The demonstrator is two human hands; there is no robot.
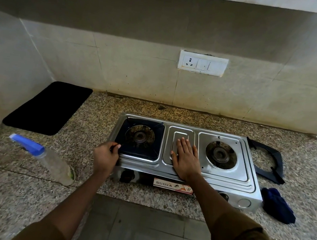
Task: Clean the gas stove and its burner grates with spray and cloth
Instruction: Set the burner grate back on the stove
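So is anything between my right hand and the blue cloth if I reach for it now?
Nothing visible. The right hand lies flat on the stove's middle panel; the blue cloth sits on the counter off the stove's front right corner. Only bare stove top lies between; the removed grate lies farther back.

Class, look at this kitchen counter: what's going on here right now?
A person is working on a steel two-burner gas stove. The left hand grips the corner of the left grate, which sits on its burner, while the right hand lies flat on the stove's middle panel. The right grate is already off, lying on the counter beside the stove. The spray bottle and blue cloth lie untouched.
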